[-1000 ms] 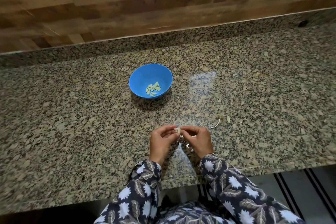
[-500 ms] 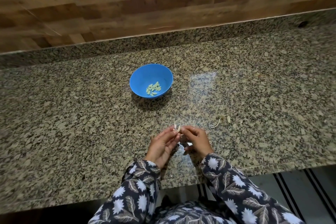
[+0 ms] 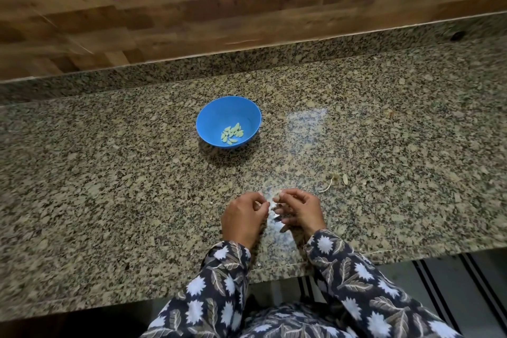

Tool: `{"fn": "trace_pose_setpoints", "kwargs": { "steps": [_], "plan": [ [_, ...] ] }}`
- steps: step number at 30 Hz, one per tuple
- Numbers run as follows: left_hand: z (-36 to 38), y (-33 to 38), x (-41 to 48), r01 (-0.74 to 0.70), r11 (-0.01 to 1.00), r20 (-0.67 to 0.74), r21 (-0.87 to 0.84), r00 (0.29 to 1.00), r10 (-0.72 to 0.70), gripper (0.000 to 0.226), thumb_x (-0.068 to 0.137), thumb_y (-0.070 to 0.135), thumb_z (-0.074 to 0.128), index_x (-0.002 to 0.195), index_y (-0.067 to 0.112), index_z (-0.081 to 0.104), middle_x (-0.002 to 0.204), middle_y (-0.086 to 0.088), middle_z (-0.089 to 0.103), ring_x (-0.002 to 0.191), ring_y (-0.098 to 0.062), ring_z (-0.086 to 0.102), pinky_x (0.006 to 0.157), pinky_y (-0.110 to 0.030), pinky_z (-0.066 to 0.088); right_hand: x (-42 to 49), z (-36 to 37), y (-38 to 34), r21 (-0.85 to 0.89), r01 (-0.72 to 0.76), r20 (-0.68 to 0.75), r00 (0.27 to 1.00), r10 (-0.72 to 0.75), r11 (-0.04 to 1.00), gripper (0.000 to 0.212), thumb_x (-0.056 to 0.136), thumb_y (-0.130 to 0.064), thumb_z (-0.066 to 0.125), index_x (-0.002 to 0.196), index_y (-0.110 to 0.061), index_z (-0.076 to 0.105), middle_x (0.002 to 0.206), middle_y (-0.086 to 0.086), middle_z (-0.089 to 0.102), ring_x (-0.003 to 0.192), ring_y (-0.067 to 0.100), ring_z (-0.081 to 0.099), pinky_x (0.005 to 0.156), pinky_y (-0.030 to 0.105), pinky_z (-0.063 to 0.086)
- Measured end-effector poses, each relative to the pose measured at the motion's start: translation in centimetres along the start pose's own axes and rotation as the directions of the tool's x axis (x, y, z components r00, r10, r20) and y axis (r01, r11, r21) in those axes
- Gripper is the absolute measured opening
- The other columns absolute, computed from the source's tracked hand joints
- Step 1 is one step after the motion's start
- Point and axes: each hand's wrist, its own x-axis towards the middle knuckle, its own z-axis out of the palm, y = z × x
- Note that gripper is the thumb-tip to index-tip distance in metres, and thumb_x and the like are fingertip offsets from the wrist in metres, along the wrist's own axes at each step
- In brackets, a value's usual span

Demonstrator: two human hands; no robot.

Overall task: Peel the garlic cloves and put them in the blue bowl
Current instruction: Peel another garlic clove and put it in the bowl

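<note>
A small pale bit (image 3: pixel 275 198) between the curled fingers of the left hand (image 3: pixel 244 218) and the right hand (image 3: pixel 300 211) is blurred: clove or skin, and in whose grip, cannot be told. Both palms are turned away, hidden. The thin pale scraps (image 3: pixel 333 183) on the speckled granite worktop (image 3: pixel 109 173) are too small to name (peel or stalk, unclear). The dark floral sleeves (image 3: pixel 219 288) are cut off by the bottom edge.

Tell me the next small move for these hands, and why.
Probably pull the skin off the garlic clove before reaching for the blue bowl. The left hand and right hand are curled fingertip to fingertip near the front edge of the counter, the right pinching a small pale piece; whether it is fully peeled is too small to tell. The bowl stands farther back.
</note>
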Motion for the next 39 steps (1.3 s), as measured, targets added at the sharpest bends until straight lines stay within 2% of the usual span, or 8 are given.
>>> {"fn": "trace_pose_setpoints", "kwargs": {
  "steps": [4,8,13,19,22,25,29,39],
  "plan": [
    [0.6,0.4,0.5,-0.01,0.986,0.047,-0.165,0.999,0.018,0.024,0.088,0.014,0.061,0.11,0.021,0.066,0.126,0.009,0.054,0.107,-0.007,0.053,0.095,-0.023,0.046,0.1,-0.1,0.1,-0.077,0.051,-0.011,0.999,-0.052,0.996,0.007,0.083,0.004,0.06,0.086,-0.003,0.061,0.077,0.012,0.064,0.046,0.01,0.061,0.039,0.02,0.05],
    [0.3,1.0,1.0,0.099,0.853,0.045,-0.512,0.995,-0.088,0.027,0.087,0.018,0.064,0.113,0.013,0.064,0.11,-0.004,0.066,0.095,-0.015,0.064,0.085,-0.035,0.055,-0.2,0.1,0.4,-0.159,0.107,-0.033,0.993,-0.114,0.981,0.011,0.08,0.003,0.065,0.079,-0.008,0.066,0.067,0.008,0.066,0.051,0.015,0.061,0.047,0.023,0.052],
    [0.3,0.6,1.5,0.218,0.808,0.119,-0.547,0.976,-0.182,0.009,0.081,0.013,0.071,0.09,0.01,0.072,0.089,-0.009,0.072,0.08,-0.02,0.069,0.073,-0.031,0.058,0.5,-0.1,1.2,-0.413,0.232,0.046,0.971,-0.235,0.881,0.02,0.077,-0.008,0.072,0.071,-0.027,0.072,0.077,0.0,0.073,0.077,0.02,0.069,0.075,0.035,0.056],
    [-0.7,0.5,1.4,0.378,0.46,0.286,-0.804,0.923,-0.258,0.007,0.085,-0.001,0.061,0.087,-0.002,0.068,0.084,-0.021,0.069,0.065,-0.018,0.067,0.06,-0.021,0.057,0.3,0.2,0.8,0.002,0.051,0.0,0.999,-0.051,0.999,0.009,0.083,0.005,0.059,0.082,0.003,0.067,0.06,0.008,0.068,0.048,0.013,0.062,0.049,0.021,0.052],
    [-1.0,0.4,1.1,0.409,0.318,0.331,-0.856,0.904,-0.272,0.01,0.087,-0.001,0.059,0.093,-0.005,0.066,0.082,-0.016,0.07,0.067,-0.018,0.068,0.062,-0.022,0.057,0.5,0.1,0.8,0.033,0.051,-0.052,0.997,-0.049,0.998,0.015,0.09,0.001,0.051,0.096,0.003,0.064,0.076,0.009,0.068,0.051,0.012,0.062,0.048,0.022,0.053],
    [-0.9,0.5,0.9,0.406,0.344,0.327,-0.847,0.907,-0.265,0.011,0.086,-0.001,0.06,0.094,-0.002,0.066,0.085,-0.017,0.071,0.07,-0.02,0.069,0.064,-0.023,0.058,0.4,0.3,0.8,-0.058,0.109,0.014,0.994,-0.109,0.992,0.018,0.091,-0.006,0.052,0.106,-0.006,0.061,0.088,0.005,0.066,0.06,0.013,0.062,0.046,0.023,0.051],
    [-0.5,0.3,1.1,0.393,0.399,0.311,-0.828,0.915,-0.255,0.008,0.083,0.0,0.064,0.089,0.002,0.068,0.087,-0.018,0.071,0.073,-0.021,0.068,0.065,-0.023,0.057,0.7,0.1,1.1,-0.274,0.196,0.061,0.981,-0.186,0.942,0.006,0.08,-0.007,0.068,0.083,-0.012,0.069,0.087,0.013,0.069,0.068,0.022,0.064,0.053,0.029,0.054],
    [-2.5,-2.2,1.5,0.262,0.517,0.056,-0.815,0.923,-0.38,0.012,0.084,0.0,0.061,0.092,0.006,0.068,0.09,-0.014,0.069,0.072,-0.018,0.065,0.058,-0.019,0.056,0.8,-0.7,0.4,-0.108,0.088,-0.059,0.994,-0.094,0.99,0.009,0.086,-0.001,0.057,0.087,0.0,0.066,0.072,0.011,0.066,0.05,0.011,0.061,0.046,0.022,0.053]
  ]
}}
